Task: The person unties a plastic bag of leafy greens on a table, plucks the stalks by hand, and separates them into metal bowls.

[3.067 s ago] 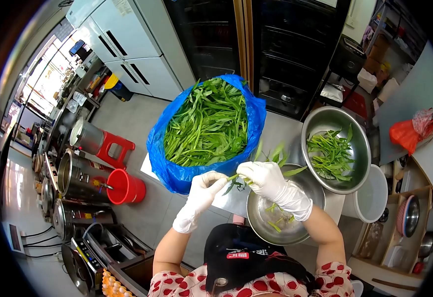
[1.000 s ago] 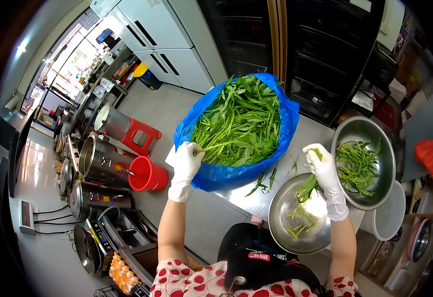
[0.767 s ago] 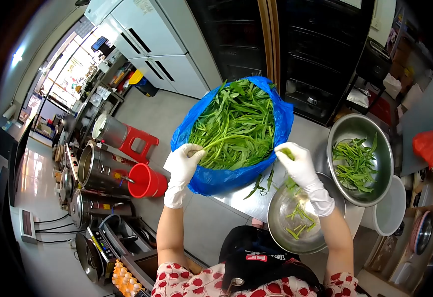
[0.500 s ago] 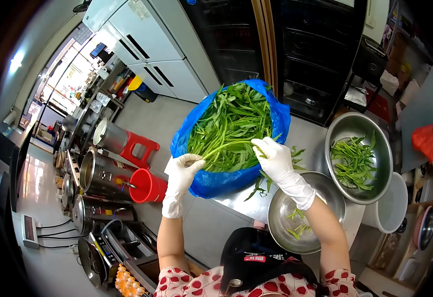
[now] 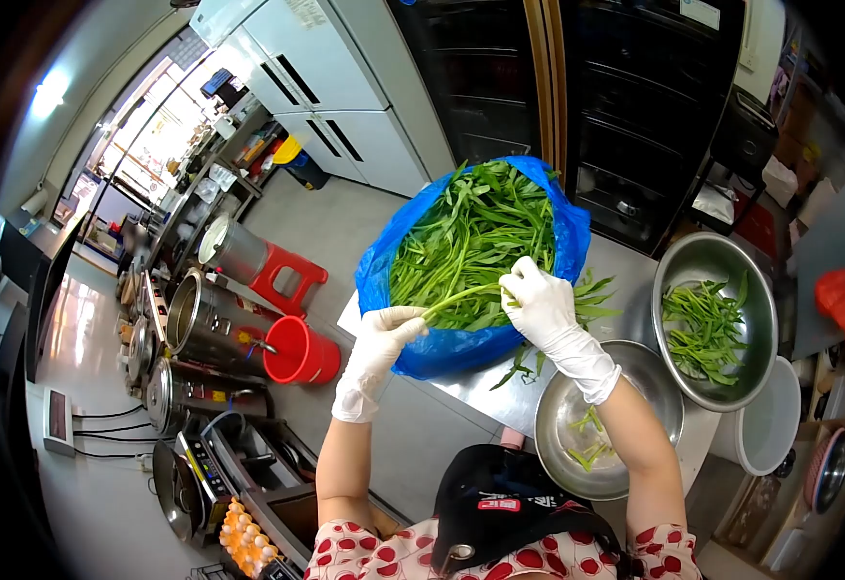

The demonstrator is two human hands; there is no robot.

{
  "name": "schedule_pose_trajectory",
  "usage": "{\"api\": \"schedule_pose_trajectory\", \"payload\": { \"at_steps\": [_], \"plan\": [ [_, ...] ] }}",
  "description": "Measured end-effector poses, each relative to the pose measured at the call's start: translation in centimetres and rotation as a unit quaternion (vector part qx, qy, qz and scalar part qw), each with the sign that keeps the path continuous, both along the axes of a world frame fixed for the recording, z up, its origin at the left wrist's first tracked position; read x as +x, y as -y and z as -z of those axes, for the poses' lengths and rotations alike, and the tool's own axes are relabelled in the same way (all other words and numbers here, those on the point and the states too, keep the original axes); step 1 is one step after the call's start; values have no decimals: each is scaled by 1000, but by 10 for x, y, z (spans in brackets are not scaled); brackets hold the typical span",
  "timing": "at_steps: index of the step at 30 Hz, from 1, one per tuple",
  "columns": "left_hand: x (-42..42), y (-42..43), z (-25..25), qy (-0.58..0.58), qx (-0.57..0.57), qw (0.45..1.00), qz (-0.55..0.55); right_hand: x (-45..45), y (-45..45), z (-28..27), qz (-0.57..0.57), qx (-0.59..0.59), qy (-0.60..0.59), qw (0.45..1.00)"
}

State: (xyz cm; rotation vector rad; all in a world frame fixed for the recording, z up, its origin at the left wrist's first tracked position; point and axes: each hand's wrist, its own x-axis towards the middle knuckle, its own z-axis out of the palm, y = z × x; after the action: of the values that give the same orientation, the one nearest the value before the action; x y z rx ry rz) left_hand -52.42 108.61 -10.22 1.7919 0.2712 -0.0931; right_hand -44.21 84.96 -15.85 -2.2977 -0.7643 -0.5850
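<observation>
Between my two white-gloved hands runs a green vegetable stem (image 5: pixel 462 297), held over the near rim of a blue plastic bag (image 5: pixel 442 353). My left hand (image 5: pixel 386 335) pinches its left end. Closed around the other end is my right hand (image 5: pixel 535 302), its fingertips partly hidden behind the glove. The bag is full of long leafy greens (image 5: pixel 475 232). Below my right forearm, a shallow steel basin (image 5: pixel 553 454) holds a few short stem pieces (image 5: pixel 588 449). A deeper steel bowl (image 5: pixel 768 333) to the right contains picked leafy greens (image 5: pixel 704 329).
The bag and basins rest on a metal table (image 5: pixel 500 401). A white bucket (image 5: pixel 768 425) stands at the right. Left on the floor are a red bucket (image 5: pixel 301 353), a red stool (image 5: pixel 287 277) and steel pots (image 5: pixel 214 319). Eggs in an orange tray (image 5: pixel 245 541) sit lower left.
My hands have come closer together along the stem, the right one moving toward the left. The whole view has shifted slightly, with the surroundings now further right.
</observation>
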Motion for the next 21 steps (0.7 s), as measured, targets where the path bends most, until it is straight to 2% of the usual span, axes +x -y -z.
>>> {"api": "schedule_pose_trajectory", "payload": {
  "at_steps": [3, 5, 7, 8, 11, 12, 13, 15, 18, 21],
  "plan": [
    [2, -1, 6, -8, 47, 999, -1, 0, 0, -2, 0, 50, -105, 993],
    [2, 3, 9, -15, 60, 998, 6, 9, 2, 8, -3, 160, -221, 962],
    [1, 3, 15, -18, 69, 997, 3, 23, 9, 16, 15, 332, -332, 883],
    [0, 2, 20, -17, 73, 997, -4, 28, 13, 17, 30, 403, -333, 852],
    [2, 14, 15, -4, 64, 998, 0, 7, 7, -4, 10, 288, -168, 943],
    [1, 22, 16, -1, 57, 998, 5, -9, 1, -22, -23, 210, -108, 971],
    [2, 26, 21, 9, 26, 999, 19, -21, -7, -31, -61, 123, 4, 990],
    [0, 39, 12, -23, -28, 999, 39, -36, -19, -28, -76, -102, 104, 986],
    [-5, 49, 10, -53, -31, 997, 48, -40, -16, -9, -92, -155, 149, 972],
    [-10, 52, 10, -56, -71, 993, 80, -45, -1, -15, -113, -84, 102, 985]
  ]
}}
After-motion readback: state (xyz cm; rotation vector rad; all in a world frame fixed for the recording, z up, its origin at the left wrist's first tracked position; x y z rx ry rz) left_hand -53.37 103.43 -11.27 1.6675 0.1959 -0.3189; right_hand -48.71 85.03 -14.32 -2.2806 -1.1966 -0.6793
